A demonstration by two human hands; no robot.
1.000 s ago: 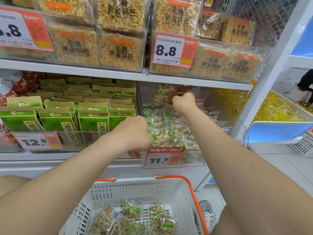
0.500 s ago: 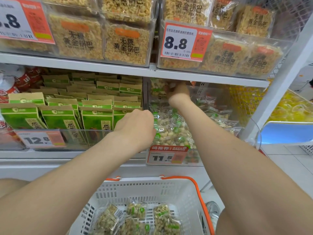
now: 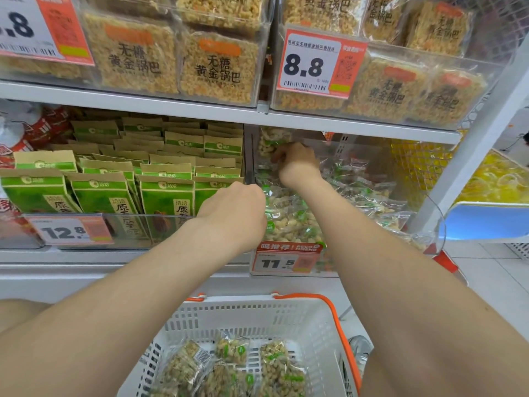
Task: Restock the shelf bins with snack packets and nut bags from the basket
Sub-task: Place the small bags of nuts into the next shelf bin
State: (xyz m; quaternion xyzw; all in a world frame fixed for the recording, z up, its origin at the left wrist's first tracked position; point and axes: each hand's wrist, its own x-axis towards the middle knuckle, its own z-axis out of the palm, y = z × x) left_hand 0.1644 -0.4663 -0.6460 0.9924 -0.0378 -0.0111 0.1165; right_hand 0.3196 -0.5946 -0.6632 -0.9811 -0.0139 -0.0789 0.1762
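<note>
White shelving fills the view, and the middle shelf (image 3: 143,103) is where the action is found. Its clear bin (image 3: 252,156) is being reached into by both arms. The right hand (image 3: 297,164) is seen deep at the back of that bin with its grip closed. The fingers are curled round a nut bag (image 3: 272,140), which is held high, just under the shelf board above. It is held over the heap of nut bags (image 3: 289,222) that the bin is packed with.

The left hand (image 3: 234,213) is placed at the bin's front left corner, knuckles up, fingers curled down and away from the camera (whether anything is caught in that grip cannot be told). A price tag (image 3: 286,260) marked 11.5 is clipped to the bin's front, just below that hand.

Green packets (image 3: 166,196) are stood in rows in the neighbouring bin on the left. Rice crust packs (image 3: 217,67) are stacked on the shelf above. Down between the forearms a white basket (image 3: 243,303) with an orange handle (image 3: 337,325) is seen. Bagged nuts (image 3: 274,371) are lying on its floor.
</note>
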